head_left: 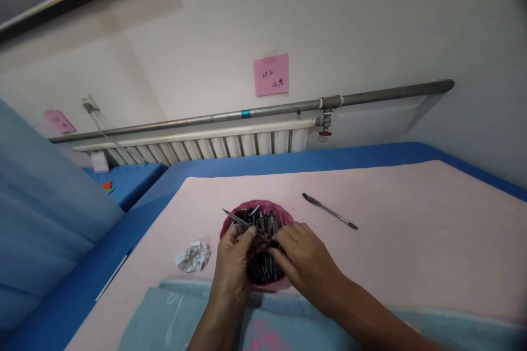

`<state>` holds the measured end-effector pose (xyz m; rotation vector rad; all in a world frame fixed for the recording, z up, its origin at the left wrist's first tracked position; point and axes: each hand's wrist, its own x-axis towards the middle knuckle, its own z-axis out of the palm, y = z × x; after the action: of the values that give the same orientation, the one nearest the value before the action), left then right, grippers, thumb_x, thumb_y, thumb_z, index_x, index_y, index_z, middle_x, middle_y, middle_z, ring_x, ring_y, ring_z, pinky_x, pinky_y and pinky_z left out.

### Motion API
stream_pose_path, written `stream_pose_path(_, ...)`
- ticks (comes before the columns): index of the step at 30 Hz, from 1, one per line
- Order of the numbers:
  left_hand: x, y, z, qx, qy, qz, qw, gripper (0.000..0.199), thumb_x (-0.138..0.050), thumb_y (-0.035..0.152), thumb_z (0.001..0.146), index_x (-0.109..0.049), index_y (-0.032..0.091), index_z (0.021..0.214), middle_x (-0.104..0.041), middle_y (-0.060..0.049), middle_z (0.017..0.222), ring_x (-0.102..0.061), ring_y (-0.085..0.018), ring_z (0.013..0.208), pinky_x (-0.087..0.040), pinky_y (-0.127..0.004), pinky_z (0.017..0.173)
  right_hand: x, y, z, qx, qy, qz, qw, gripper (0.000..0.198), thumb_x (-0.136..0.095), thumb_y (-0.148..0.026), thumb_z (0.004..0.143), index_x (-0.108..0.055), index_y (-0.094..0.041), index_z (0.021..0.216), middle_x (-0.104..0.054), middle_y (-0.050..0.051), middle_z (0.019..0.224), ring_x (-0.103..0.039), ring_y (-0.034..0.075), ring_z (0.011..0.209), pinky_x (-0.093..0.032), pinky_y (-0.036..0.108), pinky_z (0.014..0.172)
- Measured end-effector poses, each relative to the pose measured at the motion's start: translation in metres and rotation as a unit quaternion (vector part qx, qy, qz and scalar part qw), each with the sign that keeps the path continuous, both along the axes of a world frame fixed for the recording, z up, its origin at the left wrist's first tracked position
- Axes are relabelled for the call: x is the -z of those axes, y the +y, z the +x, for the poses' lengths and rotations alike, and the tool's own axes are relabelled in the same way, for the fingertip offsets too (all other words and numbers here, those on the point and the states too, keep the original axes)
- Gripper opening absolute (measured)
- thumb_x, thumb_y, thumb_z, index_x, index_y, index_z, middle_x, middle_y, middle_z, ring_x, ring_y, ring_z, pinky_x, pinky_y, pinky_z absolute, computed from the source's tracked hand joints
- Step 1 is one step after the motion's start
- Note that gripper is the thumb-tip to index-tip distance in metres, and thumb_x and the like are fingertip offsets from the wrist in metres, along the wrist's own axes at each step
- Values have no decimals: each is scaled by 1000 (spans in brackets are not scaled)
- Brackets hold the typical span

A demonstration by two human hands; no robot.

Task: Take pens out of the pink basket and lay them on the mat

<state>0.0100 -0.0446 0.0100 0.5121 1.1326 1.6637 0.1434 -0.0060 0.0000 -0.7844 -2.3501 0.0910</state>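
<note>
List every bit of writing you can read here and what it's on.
"252": centre pink note, handwritten.
"小" and one unclear character: same note, below the number.
Left pink note: marks too small and blurred to read.
Loose pen: no legible lettering.

On my feed I saw an indoor room, its use unclear: radiator (204, 148) left of centre, pipe (275, 109) above it, blue curtain (45, 203) at the left edge.
</note>
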Motion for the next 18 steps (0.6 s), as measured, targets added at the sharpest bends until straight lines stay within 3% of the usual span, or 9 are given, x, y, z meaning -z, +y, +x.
stream_pose_path(10, 2, -1, 2, 22, 66, 17, 997, 19, -68, 28, 66, -61, 15, 79, -64, 0, 71, -58, -11, 66, -45, -23, 65, -4, -5, -1, 14, 6, -95, 995, 11, -57, -20, 78, -50, -18, 69, -58, 3, 73, -50, 18, 71, -38, 30, 62)
stream_pose_path(14, 4, -3, 4, 45, 98, 15, 994, 17, -67, 28, 67, -61, 16, 78, -62, 1, 72, -55, -10, 66, -43, -21, 63, -7, -7, -1, 22, 8, -116, 993, 4, -53, -18, 79, -52, -19, 76, -59, 3, 77, -53, 16, 70, -39, 27, 58)
stream_pose_path(18, 4, -3, 1, 59, 165, 12, 985, 18, -66, 30, 68, -62, 16, 78, -62, 0, 73, -55, -11, 68, -43, -21, 65, -6, -5, 0, 22, 4, -145, 989, 9, -46, -16, 82, -54, -19, 78, -60, 3, 77, -54, 15, 69, -41, 26, 59)
